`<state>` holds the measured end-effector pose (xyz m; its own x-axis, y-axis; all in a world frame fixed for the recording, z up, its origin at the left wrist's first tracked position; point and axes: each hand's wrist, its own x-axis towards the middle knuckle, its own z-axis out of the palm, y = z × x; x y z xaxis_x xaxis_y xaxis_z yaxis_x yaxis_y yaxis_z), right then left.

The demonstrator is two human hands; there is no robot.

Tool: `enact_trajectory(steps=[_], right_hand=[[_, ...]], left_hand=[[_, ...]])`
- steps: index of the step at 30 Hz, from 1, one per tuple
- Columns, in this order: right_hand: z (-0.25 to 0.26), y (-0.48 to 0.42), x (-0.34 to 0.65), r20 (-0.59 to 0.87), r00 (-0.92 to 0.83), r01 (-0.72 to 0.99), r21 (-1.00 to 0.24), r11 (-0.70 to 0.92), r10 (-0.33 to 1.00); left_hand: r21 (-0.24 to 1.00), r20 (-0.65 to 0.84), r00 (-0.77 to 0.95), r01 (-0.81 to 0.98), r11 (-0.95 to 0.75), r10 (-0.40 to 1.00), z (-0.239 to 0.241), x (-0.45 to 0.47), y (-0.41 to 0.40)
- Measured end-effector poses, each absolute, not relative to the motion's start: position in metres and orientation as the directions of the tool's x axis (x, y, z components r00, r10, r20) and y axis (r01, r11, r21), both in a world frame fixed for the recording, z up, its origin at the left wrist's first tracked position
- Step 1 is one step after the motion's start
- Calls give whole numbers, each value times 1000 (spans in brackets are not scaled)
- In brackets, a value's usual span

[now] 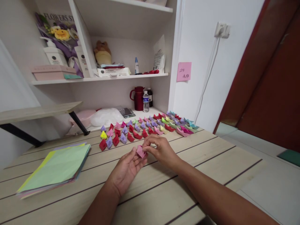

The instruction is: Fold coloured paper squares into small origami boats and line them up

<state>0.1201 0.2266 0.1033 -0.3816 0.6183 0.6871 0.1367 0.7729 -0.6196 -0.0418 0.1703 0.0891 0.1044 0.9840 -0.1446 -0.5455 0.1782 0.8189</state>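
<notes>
A small pink folded paper piece (141,152) is held between both hands above the wooden table. My left hand (127,168) lies palm up under it, with the thumb and fingers closed on its left side. From the right, my right hand (160,149) pinches the paper's right edge between thumb and fingertips. The piece has a pointed, diamond-like outline; its inner folds are partly covered by the fingers. Just beyond the hands stand rows of small folded paper boats (137,135) in red, purple, pink, yellow, green and blue.
A stack of coloured paper sheets (56,167) lies on the slatted table (150,197) at left. A small raised shelf (39,112) stands behind it. At the back are a dark red jug (138,99), a water bottle (146,102) and a white plastic bag (106,117).
</notes>
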Motion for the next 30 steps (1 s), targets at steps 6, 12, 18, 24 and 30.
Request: enact_trajectory(steps=[6, 12, 18, 24, 30], right_hand=[[103, 228, 122, 649, -379, 202, -637, 744, 659], [99, 232, 122, 565, -401, 290, -668, 685, 721], [96, 230, 119, 500, -465, 313, -679, 664, 731], [94, 231, 117, 465, -468, 335, -693, 639, 751], [93, 232, 116, 430, -462, 350, -715, 605, 775]], left_hand=[[938, -17, -226, -341, -63, 974, 82, -46, 178], [983, 160, -298, -41, -181, 941, 87, -51, 179], [969, 232, -154, 128, -213, 961, 91, -38, 177], [953, 240, -158, 228, -201, 958, 83, -40, 180], [949, 230, -155, 254, -186, 961, 77, -41, 182]])
